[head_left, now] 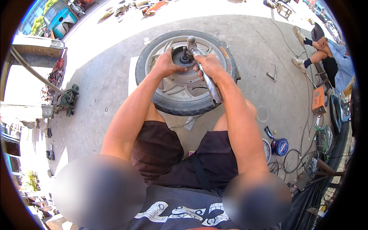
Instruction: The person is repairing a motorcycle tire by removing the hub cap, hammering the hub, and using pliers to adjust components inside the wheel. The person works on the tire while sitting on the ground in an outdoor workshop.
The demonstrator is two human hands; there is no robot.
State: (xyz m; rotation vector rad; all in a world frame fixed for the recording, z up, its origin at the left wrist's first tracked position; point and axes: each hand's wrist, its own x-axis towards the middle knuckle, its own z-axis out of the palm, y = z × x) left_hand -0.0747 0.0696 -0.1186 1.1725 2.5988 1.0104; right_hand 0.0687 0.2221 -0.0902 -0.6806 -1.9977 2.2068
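A motorcycle wheel (177,81) with a grey cast rim and black tyre lies flat on the concrete before me. From the dark round hub cover (176,57) at its centre, a metal axle (184,51) points upward. My left hand (168,65) curves about the hub cover's left side, thumb toward me and fingers on the far edge. In my right hand (209,66) is a hammer (211,87) with a rounded metal head and tubular handle. I hold it tilted above the wheel, its head just right of the axle and its handle slanting back toward me.
A T-shaped metal tool (273,73) lies right of the wheel. Farther right sit an orange box (318,100), trailing cables and another person (329,61). Near my right knee is a blue round tin (280,147). A vise-like machine (68,99) stands at left.
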